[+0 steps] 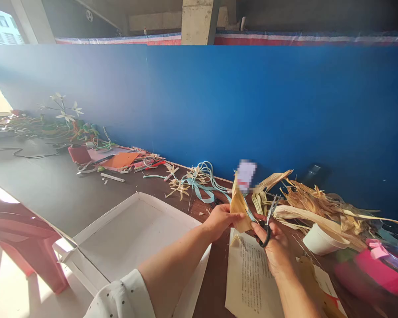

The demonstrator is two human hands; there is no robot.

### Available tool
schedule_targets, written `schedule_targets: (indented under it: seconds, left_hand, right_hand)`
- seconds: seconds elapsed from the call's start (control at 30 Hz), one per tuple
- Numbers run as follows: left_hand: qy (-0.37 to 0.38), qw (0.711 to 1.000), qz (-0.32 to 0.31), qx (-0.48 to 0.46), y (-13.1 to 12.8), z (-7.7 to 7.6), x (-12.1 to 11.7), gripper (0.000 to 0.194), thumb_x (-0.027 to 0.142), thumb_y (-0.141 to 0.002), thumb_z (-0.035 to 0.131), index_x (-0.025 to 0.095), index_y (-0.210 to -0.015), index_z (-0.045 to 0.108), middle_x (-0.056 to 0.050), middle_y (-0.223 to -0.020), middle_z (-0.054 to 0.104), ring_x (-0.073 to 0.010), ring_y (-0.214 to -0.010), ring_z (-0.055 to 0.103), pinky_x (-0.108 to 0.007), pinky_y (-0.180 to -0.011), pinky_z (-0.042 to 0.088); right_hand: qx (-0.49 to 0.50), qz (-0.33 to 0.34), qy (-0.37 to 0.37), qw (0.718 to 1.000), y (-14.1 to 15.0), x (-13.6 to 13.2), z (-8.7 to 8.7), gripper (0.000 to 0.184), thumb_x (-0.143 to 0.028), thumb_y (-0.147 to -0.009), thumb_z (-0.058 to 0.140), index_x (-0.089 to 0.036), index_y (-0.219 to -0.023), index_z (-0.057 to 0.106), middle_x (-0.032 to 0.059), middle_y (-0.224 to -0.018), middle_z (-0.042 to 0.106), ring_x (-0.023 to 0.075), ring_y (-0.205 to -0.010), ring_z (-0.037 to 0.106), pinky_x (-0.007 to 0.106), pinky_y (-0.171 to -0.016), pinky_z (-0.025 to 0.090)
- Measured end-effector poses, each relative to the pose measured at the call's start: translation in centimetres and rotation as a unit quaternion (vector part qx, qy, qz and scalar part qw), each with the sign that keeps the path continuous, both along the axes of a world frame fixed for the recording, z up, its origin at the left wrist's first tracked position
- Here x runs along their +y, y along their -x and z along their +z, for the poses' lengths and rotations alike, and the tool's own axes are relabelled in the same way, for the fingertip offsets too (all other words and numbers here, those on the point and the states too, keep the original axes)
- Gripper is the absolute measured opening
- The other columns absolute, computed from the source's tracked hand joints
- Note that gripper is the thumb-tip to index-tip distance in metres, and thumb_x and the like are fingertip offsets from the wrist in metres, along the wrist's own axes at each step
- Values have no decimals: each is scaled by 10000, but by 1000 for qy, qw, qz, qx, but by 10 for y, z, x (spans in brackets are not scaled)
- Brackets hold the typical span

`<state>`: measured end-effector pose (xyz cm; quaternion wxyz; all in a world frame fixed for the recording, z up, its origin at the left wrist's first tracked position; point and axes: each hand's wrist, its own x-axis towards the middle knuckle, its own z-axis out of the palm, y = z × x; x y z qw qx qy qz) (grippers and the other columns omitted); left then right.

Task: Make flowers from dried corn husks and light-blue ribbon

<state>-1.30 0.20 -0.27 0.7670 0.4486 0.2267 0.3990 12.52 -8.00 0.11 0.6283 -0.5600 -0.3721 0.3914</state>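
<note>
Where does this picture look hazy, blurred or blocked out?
Head view: bright haze pales the left side, white flowers included; head view: the pink object at lower right is blurred, while the scissors look fairly crisp; head view: blocky pixels cover the white card.

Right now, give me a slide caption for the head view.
The left hand holds a yellowish piece while the right hand holds black-handled scissors near a printed page.

White sleeve (128, 304), scattered dark dots (123, 302)
</note>
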Motion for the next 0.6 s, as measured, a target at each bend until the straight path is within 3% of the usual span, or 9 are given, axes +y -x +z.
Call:
schedule_targets:
  seconds: [0.3, 0.6]
  left_hand:
    - [65, 996, 53, 21, -3, 13, -11, 483, 322, -390, 865, 69, -755, 676, -65, -732, 642, -131, -626, 559, -282, -667, 428]
    - [51, 999, 2, 16, -8, 2, -10, 465, 347, -455, 841, 84, -806, 686, -43, -704, 624, -88, -578, 504, -240, -610, 375]
  right_hand:
    - [7, -12, 14, 1000, 1, 2, 0, 401, -325, -611, 775, -273, -983, 636, 7, -753, 677, 213, -664, 617, 288, -484, 432]
    - [-25, -44, 17, 999, 3, 2, 3, 388, -414, -641, 749, -277, -979, 617, -13, -683, 623, 198, -628, 589, 307, -537, 433]
